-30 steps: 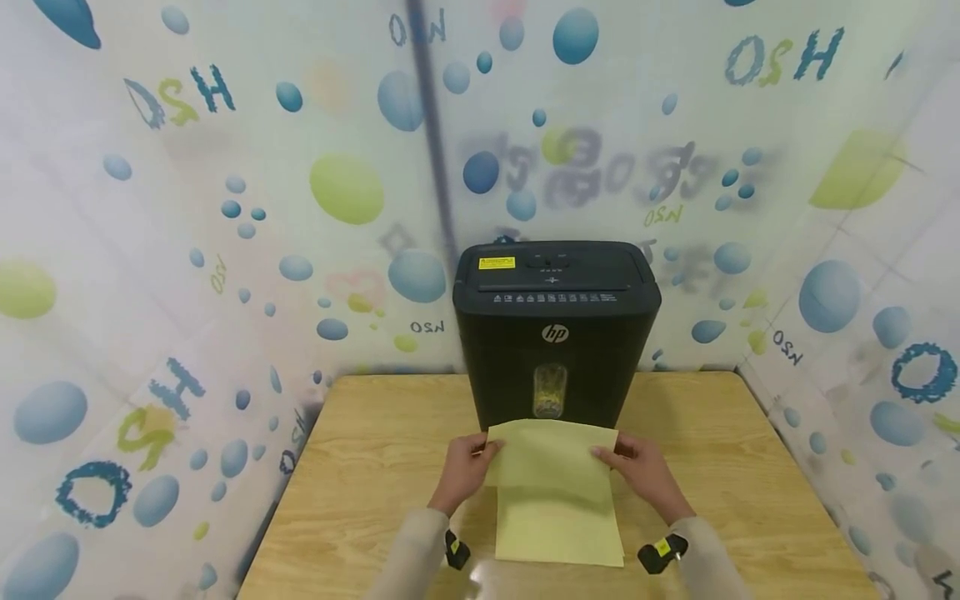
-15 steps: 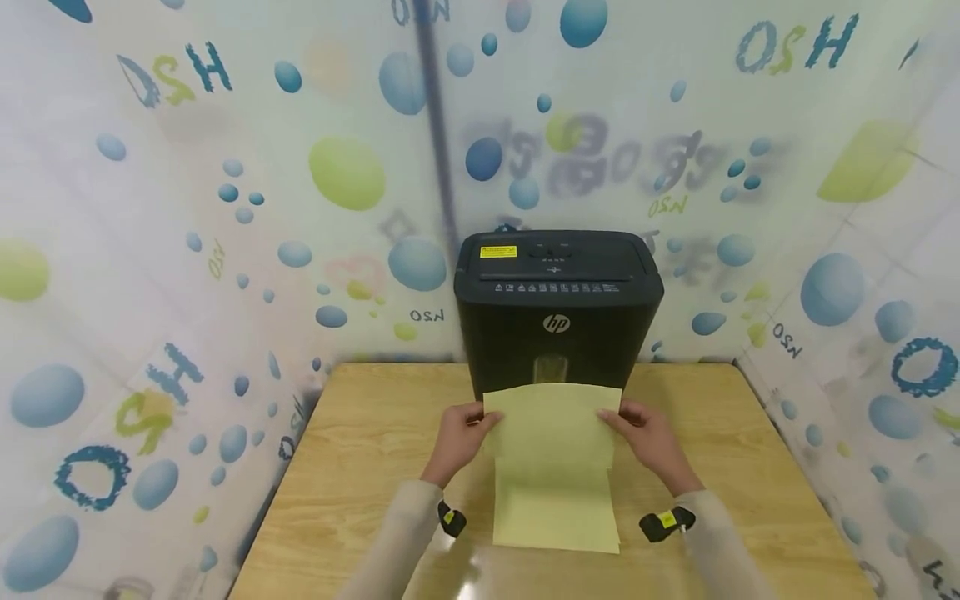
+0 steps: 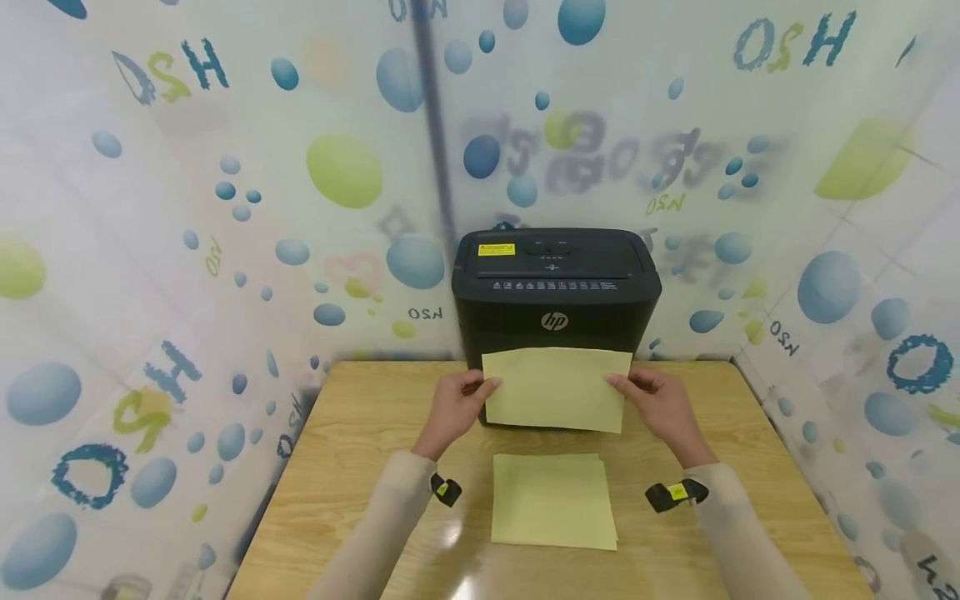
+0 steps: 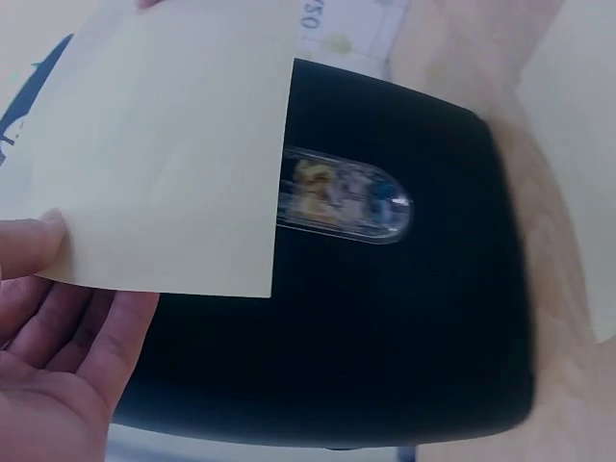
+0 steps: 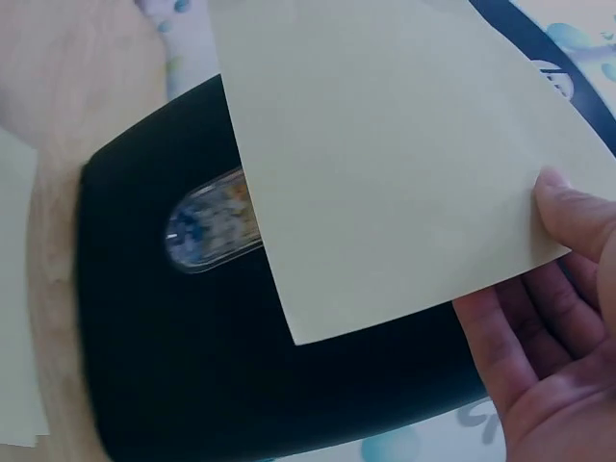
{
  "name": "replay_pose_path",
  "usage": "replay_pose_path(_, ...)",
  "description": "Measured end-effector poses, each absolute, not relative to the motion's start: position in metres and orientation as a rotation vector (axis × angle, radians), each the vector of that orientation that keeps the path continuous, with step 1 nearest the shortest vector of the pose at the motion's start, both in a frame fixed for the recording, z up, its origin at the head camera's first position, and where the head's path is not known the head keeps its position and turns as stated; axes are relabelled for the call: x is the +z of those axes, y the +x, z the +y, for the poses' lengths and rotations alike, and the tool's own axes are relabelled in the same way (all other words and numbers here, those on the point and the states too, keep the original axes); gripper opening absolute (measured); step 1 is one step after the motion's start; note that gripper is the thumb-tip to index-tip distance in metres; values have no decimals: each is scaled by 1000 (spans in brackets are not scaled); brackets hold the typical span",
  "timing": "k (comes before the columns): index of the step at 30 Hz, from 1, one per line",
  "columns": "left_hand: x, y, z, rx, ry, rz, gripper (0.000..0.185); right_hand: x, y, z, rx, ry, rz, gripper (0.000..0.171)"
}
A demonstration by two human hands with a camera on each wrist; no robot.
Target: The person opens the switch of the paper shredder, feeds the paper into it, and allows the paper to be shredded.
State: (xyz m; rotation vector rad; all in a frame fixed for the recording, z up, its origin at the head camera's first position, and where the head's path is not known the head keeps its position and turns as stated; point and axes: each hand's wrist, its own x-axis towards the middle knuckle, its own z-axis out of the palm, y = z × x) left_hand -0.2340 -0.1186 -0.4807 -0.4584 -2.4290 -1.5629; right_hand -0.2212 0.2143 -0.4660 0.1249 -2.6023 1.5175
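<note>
A pale yellow sheet of paper is held up in front of the black HP paper shredder. My left hand pinches its left edge between thumb and fingers. At the opposite edge my right hand pinches it the same way. Both wrist views show the sheet covering part of the shredder's window, behind which lie shredded scraps. Below, on the table, lies a stack of the same yellow paper, apart from the held sheet.
The wooden table carries the shredder at its back, against a patterned curtain. A yellow label sits on the shredder's top, behind a row of small icons. Wrist cameras are strapped to both sleeves.
Both hands have moved up and forward with the sheet, lifting it off the stack and toward the shredder. The stack stays on the table. The head view has tilted slightly.
</note>
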Motion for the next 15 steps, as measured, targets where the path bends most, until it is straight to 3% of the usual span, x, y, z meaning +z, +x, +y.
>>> replay_pose_path(8, -453, -242, -120, -1503, -468, -2426, 46, -440, -226, 216, 1497, 219, -2543, 47)
replay_pose_path(15, -427, -247, -118, -1520, -487, -2393, 46, -416, -230, 218, 1480, 272, -2503, 35)
